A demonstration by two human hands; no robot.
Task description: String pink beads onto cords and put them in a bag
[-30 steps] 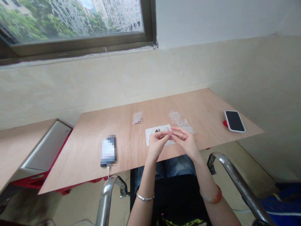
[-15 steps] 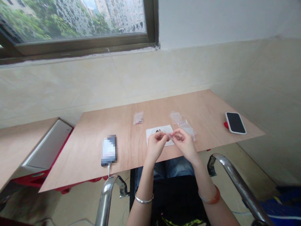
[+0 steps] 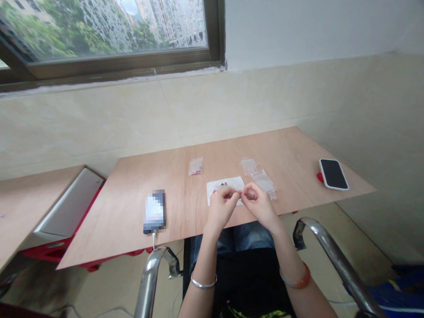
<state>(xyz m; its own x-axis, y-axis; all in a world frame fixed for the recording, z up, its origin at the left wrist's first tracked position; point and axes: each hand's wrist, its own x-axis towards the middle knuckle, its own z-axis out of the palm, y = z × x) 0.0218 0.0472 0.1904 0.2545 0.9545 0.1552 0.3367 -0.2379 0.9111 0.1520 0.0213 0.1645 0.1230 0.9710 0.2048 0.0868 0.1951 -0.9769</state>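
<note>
Pair of bare hands, pinched fingertips meeting over a white sheet (image 3: 235, 182) on the desk (image 3: 178, 192).
Left hand (image 3: 220, 207) and right hand (image 3: 261, 206): forearms converging, fingers curled, each grip closed on a small piece (image 3: 240, 193) between them, too small to identify. Hazard, judged: slight fingertip hold could let it drop; a low knuckle could scatter the dark bits (image 3: 223, 184).

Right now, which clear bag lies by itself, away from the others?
The leftmost bag, with small bits showing inside. The other bags lie close together, just beyond your right hand.
</note>
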